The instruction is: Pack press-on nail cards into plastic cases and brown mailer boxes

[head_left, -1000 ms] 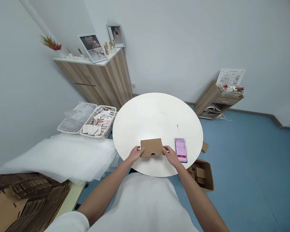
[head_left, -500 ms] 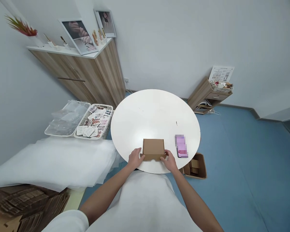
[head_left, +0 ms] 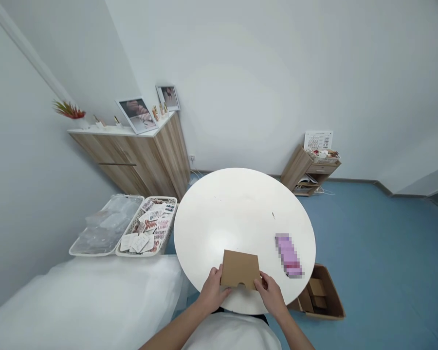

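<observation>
A small brown cardboard box (head_left: 241, 268) is held between both hands over the near part of the round white table (head_left: 237, 204). It is turned slightly, and a notch shows in its near edge. My left hand (head_left: 213, 290) grips its left side, the thumb at the near corner. My right hand (head_left: 270, 291) is closed on the near right corner. To the right on the tabletop lies a pinkish-purple phone-like object (head_left: 289, 255), blurred by pixels.
An open cardboard carton (head_left: 332, 296) with small boxes stands on the floor at right. On the left are a basket of press-on nail cards (head_left: 146, 228), a tray of clear plastic packs (head_left: 109, 223) and white sheets (head_left: 83, 296). A wooden cabinet (head_left: 142, 160) stands behind.
The view has tilted upward, so the room sits lower in frame. The box has turned slightly and tipped in my hands, with its top now facing me.
</observation>
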{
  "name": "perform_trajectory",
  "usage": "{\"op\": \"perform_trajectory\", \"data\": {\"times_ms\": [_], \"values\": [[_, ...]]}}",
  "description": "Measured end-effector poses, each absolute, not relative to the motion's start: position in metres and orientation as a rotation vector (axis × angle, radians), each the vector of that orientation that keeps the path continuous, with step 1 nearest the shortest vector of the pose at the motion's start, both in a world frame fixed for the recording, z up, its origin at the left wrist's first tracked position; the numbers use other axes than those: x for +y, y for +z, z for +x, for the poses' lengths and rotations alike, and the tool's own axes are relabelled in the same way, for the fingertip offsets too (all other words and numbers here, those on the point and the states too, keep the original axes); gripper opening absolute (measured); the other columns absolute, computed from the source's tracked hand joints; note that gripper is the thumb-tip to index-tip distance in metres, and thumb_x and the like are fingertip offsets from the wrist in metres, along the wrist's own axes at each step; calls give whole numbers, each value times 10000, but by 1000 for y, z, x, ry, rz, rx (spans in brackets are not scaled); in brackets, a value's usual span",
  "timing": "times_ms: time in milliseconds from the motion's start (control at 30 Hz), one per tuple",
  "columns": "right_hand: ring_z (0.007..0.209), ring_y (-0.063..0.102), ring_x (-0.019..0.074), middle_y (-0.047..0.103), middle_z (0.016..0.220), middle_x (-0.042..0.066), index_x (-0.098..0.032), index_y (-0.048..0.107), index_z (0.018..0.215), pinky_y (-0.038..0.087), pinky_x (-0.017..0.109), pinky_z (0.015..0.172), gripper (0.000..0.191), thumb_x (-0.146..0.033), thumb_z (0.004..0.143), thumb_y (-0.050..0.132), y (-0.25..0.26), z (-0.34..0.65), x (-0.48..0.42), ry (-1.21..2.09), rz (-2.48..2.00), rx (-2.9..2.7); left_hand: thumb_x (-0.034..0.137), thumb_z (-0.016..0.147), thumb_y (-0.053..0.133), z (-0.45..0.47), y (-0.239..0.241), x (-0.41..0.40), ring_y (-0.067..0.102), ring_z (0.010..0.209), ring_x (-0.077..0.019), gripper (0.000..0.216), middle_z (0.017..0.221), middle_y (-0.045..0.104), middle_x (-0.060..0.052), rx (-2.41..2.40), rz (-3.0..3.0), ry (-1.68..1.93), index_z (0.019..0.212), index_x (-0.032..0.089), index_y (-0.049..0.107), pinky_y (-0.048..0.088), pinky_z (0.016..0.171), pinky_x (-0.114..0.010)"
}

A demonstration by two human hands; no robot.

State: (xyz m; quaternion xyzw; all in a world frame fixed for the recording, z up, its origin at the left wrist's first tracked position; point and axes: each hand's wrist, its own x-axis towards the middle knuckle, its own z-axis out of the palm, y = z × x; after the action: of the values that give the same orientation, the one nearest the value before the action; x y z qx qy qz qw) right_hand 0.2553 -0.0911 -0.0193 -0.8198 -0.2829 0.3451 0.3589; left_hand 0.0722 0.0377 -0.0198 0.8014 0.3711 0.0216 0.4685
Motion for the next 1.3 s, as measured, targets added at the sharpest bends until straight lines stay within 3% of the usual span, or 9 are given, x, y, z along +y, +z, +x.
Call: {"op": "perform_trajectory", "data": {"times_ms": [167, 333, 567, 767, 900, 1033, 1167, 1300], "values": [[762, 597, 244, 635, 789, 47, -302, 610, 982, 441, 345, 681, 368, -470, 715, 422, -10, 253, -92, 896, -2091, -813, 147, 673, 499, 72, -25, 40, 508, 913, -192, 730, 1055, 446, -87, 947, 2036, -5, 1338, 194, 202, 393, 782, -267], [669, 574, 220, 596, 659, 26, -275, 482, 1194, 429, 318, 634, 536, -513, 716, 427, -11, 252, -94, 949, -2110, -761, 125, 711, 437, 68, -27, 40, 492, 937, -198, 611, 1021, 481, -83, 941, 2087, 91, 1302, 202, 303, 383, 780, -271], [563, 521, 143, 529, 640, 5, -176, 516, 1143, 418, 273, 579, 584, -582, 747, 381, 4, 269, -78, 1238, -1925, -687, 77, 645, 456, 79, -18, 67, 513, 920, -192, 504, 1000, 552, -67, 940, 2107, 153, 1136, 182, 503, 382, 807, -277], [718, 551, 163, 563, 762, 10, -192, 486, 1186, 425, 270, 663, 591, -390, 642, 604, 5, 291, -64, 1025, -1974, -817, 167, 707, 490, 101, -5, 99, 561, 739, -158, 336, 786, 604, -28, 961, 2055, 77, 1031, 164, 580, 418, 683, -252], [756, 568, 198, 606, 749, 46, -158, 528, 1151, 411, 319, 733, 452, -376, 768, 427, 5, 293, -60, 860, -2103, -974, 172, 730, 502, 112, 2, 100, 559, 787, -160, 299, 818, 611, -37, 991, 2142, 103, 1014, 174, 592, 410, 737, -258], [991, 521, 210, 586, 1037, 111, -161, 536, 1144, 365, 303, 838, 424, -365, 834, 332, 9, 292, -61, 769, -2186, -1059, 207, 758, 491, 118, 2, 96, 537, 850, -178, 288, 904, 562, -72, 1055, 2255, 120, 1028, 174, 587, 410, 766, -279], [931, 534, 192, 585, 979, 104, -187, 559, 1099, 368, 263, 776, 391, -359, 862, 299, 16, 292, -59, 748, -2329, -1082, 234, 784, 451, 120, 2, 94, 534, 850, -192, 287, 908, 552, -75, 1070, 2266, 71, 1041, 174, 563, 416, 730, -289], [799, 553, 180, 617, 841, 65, -204, 617, 901, 369, 249, 672, 372, -363, 871, 283, 25, 292, -53, 817, -2334, -1135, 230, 783, 437, 120, 6, 96, 543, 817, -193, 259, 848, 582, -56, 1036, 2269, 52, 1005, 180, 562, 413, 688, -284]]}}
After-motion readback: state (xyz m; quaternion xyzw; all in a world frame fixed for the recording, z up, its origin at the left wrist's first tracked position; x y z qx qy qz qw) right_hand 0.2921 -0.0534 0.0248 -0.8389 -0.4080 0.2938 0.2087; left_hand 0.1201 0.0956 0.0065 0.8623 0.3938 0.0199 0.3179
